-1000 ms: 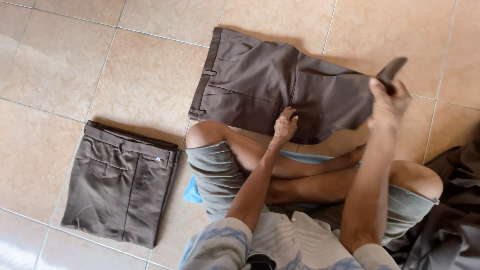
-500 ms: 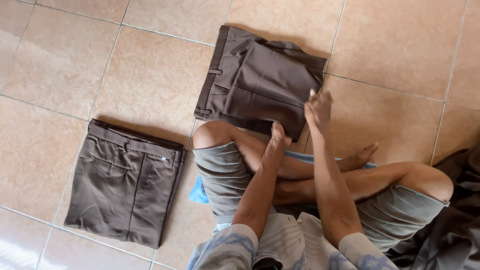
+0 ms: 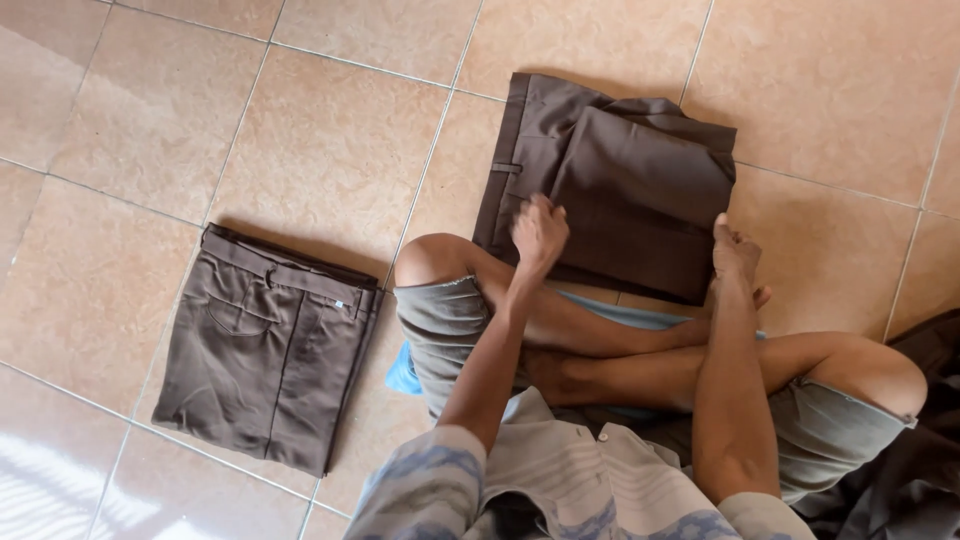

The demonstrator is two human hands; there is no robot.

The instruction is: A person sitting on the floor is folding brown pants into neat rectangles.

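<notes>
matt brown woven cloth trousers [image 3: 640, 190] lie on glossy, smooth tile floor [image 3: 300, 130], probably ceramic; shorts [image 3: 440, 320] look soft cotton.

A domestic setting is suggested, most likely a room or porch of a home. The floor [image 3: 330, 150] is laid with large glossy beige-pink ceramic tiles, divided by pale grout lines, and daylight is reflected at the lower left corner. No table or workbench is used: clothes are handled directly on the tiles by a person seated cross-legged. Folded brown trousers [image 3: 265, 350] are laid flat on the floor, a second brown pair [image 3: 620, 180] is spread beside the knees, and dark cloth [image 3: 915, 470] is heaped at the right edge.
</notes>
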